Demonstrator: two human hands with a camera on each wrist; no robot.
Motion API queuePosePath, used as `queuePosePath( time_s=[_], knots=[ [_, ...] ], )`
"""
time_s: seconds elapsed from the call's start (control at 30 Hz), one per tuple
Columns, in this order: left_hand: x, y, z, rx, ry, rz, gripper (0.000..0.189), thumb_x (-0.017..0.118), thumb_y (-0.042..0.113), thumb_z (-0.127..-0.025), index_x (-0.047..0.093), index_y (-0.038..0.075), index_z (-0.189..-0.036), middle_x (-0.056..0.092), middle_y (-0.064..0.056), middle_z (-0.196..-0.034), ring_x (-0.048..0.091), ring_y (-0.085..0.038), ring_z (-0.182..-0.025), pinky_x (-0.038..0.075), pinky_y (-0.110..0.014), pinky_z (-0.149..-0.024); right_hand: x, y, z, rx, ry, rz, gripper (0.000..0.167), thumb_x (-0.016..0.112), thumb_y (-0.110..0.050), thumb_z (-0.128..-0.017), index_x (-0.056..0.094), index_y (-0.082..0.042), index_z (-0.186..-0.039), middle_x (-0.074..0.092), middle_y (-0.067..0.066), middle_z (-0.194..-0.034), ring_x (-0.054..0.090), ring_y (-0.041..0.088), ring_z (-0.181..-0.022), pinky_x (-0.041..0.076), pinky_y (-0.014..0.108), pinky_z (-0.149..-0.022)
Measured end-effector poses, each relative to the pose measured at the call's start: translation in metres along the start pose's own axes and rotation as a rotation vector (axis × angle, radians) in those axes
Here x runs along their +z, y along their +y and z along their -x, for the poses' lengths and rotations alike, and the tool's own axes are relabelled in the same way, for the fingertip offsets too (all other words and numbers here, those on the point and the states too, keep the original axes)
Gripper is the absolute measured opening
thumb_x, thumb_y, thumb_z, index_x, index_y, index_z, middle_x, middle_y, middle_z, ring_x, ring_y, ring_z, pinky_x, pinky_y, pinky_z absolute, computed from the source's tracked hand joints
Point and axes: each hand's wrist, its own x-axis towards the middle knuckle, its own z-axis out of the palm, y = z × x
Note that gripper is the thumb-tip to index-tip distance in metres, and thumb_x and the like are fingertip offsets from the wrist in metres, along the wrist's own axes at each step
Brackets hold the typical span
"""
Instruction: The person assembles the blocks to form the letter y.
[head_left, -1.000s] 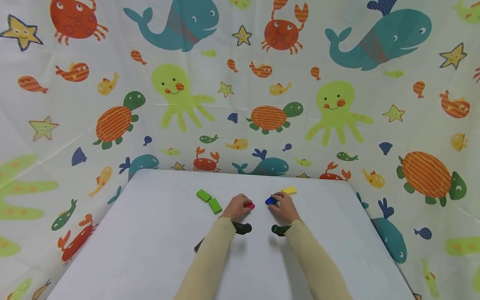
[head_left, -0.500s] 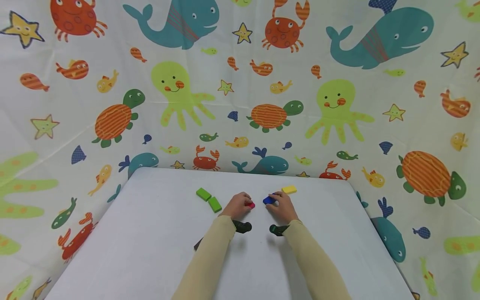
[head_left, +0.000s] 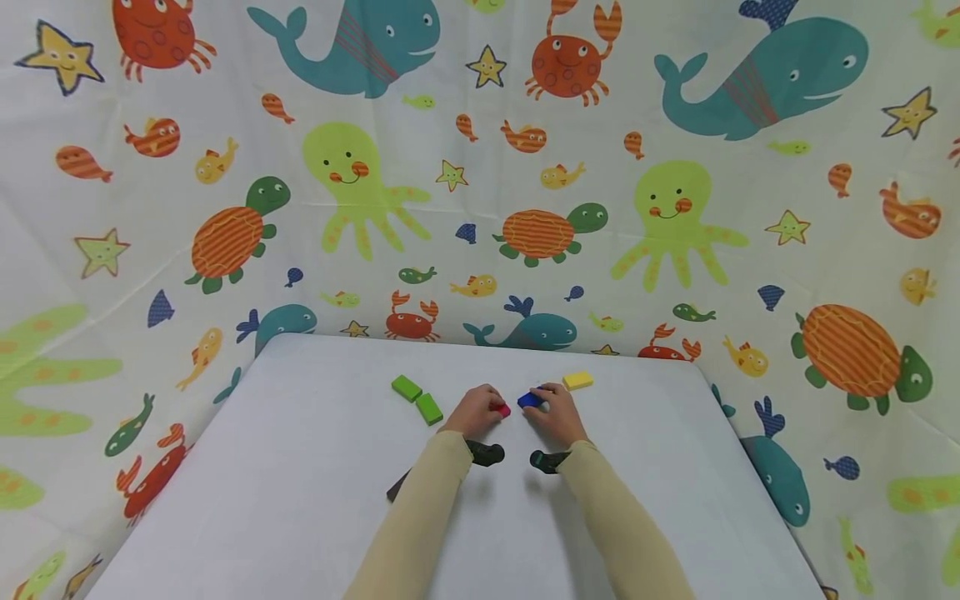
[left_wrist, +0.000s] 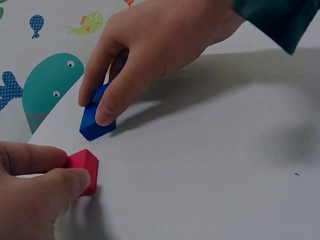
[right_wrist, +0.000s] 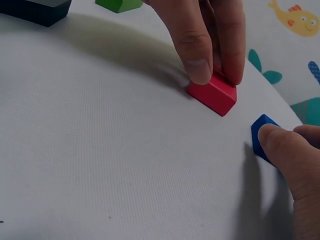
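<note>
My left hand (head_left: 477, 413) pinches a red block (head_left: 503, 411) between thumb and fingers, low at the white tabletop. To its right, my right hand (head_left: 557, 416) pinches a blue block (head_left: 530, 400) the same way. In the left wrist view the red block (left_wrist: 90, 171) and the blue block (left_wrist: 95, 119) stand apart with a small gap between them. From the right wrist view, the red block (right_wrist: 216, 94) shows a slanted end facing the blue block (right_wrist: 262, 136). Fingers cover part of both blocks.
Two green blocks (head_left: 407, 388) lie left of my left hand. A yellow block (head_left: 577, 381) lies beyond my right hand. A dark piece (head_left: 398, 486) is partly hidden by the left sleeve. A sea-animal curtain (head_left: 480, 208) hangs behind the table.
My right hand has slid left with the blue block, away from the yellow block and closer to the red block. The left hand has stayed nearly still.
</note>
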Motion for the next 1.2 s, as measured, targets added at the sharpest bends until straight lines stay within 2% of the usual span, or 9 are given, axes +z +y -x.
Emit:
queuePosePath(
  time_s=[0.43, 0.67, 1.2],
  knots=[
    [0.000, 0.001, 0.000, -0.032, -0.002, 0.017, 0.022, 0.070, 0.007, -0.090, 0.073, 0.003, -0.111, 0.062, -0.007, -0.111, 0.057, -0.023, -0.103, 0.048, -0.037, -0.097, 0.007, -0.015, 0.000, -0.031, -0.011, 0.017, 0.047, 0.075, -0.030, -0.087, 0.065, -0.010, -0.128, 0.051, 0.019, -0.135, 0.047, 0.036, -0.125, 0.040, 0.052, -0.105],
    [0.001, -0.002, -0.003, -0.012, -0.002, 0.006, 0.021, 0.071, 0.007, -0.089, 0.074, 0.002, -0.109, 0.062, -0.008, -0.110, 0.057, -0.024, -0.102, 0.049, -0.038, -0.096, 0.008, -0.022, 0.000, -0.038, -0.016, 0.015, 0.046, 0.073, -0.029, -0.088, 0.065, -0.008, -0.128, 0.052, 0.019, -0.133, 0.048, 0.035, -0.124, 0.040, 0.050, -0.105],
    [0.004, -0.005, -0.008, -0.017, -0.012, 0.010, 0.017, 0.071, 0.009, -0.090, 0.075, 0.004, -0.106, 0.062, -0.006, -0.108, 0.057, -0.022, -0.100, 0.049, -0.037, -0.096, 0.012, -0.021, -0.001, -0.044, 0.014, 0.010, 0.045, 0.073, -0.028, -0.089, 0.066, -0.007, -0.127, 0.052, 0.019, -0.132, 0.049, 0.035, -0.122, 0.041, 0.050, -0.105]
  ],
)
